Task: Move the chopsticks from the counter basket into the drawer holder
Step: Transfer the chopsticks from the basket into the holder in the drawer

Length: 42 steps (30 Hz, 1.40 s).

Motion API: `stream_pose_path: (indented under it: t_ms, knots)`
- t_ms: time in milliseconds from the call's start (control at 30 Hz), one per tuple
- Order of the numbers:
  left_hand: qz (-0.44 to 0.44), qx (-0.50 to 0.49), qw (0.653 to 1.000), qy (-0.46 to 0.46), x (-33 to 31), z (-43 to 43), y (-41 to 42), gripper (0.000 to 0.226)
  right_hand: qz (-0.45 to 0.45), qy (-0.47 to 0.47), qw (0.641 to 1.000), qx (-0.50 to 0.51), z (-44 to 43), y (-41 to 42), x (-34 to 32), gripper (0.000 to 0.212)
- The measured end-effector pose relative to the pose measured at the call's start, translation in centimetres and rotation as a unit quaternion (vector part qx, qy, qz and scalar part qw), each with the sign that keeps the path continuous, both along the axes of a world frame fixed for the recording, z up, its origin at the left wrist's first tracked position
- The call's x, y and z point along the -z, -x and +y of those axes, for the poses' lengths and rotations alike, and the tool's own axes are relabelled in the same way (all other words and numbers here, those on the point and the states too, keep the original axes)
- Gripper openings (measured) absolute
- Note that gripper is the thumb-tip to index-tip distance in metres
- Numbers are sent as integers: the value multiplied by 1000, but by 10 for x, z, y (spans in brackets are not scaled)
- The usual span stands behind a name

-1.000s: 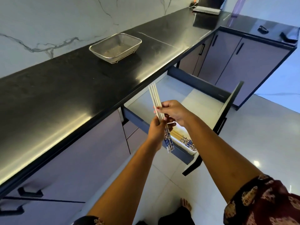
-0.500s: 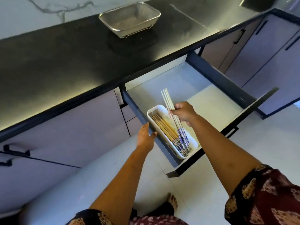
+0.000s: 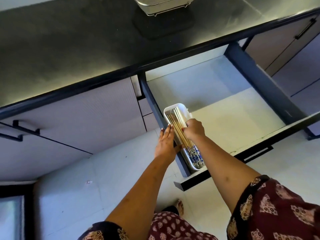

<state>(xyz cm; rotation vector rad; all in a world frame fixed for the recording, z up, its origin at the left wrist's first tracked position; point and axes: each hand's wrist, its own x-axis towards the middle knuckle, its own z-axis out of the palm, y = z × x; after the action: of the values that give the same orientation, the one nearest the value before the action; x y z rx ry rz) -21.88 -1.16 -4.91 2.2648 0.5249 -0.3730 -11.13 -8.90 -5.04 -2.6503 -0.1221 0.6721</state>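
Chopsticks lie lengthwise in the white holder: a bundle of wooden sticks, their blue-and-white patterned ends at the holder's near end. A few white sticks lie along the holder's right side. Their tips show at its far end, and the rest passes under the right hand. Right hand sits over the middle of the holder, knuckles up, fingers curled down round the white chopsticks. Left hand lies along the holder's left side, fingers straight and together, pointing toward the far end. They rest on the holder's left rim and the drawer wall beside it. The thumb touches the rim nearer the patterned ends. This hand grips nothing.

Holder stands in the open drawer, in the front left corner, tight against the drawer's left wall. Right of the holder: pale drawer floor. Beyond the holder's far end, the black surface overhangs the back of the drawer. Farther beyond, well apart from the holder, the metal mesh basket stands on the surface. Only its near side and wire feet are in view, so its contents cannot be told. Left of the holder: grey cabinet fronts with a dark bar handle. Nearer than the holder: pale tiled floor, a bare foot, and a dark red patterned sleeve on the right arm.
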Motion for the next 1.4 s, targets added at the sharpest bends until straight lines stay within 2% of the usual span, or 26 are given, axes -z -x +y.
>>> stream_pose_path:
  t_ms: [233,467,733,867,1033,1200,1400]
  knots:
    - [31,38,999,-13,10,2,2,88,3,8,1000,15,5,1,21,21]
    - [47,68,996,-40,12,2,1,88,7,-29,999,20,1,3,30,23]
    - [55,74,995,-37,13,2,1,88,-40,-60,997,-5,-6,12,26,27]
    - [53,69,996,-29,13,1,2,87,-86,-40,995,-31,-11,18,23,32]
    - [45,67,996,-25,14,0,3,87,-59,-16,996,-61,-14,23,27,19]
    - [43,72,996,-30,15,-3,5,86,-76,-6,996,-56,-16,26,27,26]
    - [50,83,995,-34,14,-5,6,86,-49,-6,998,-45,-23,30,21,26]
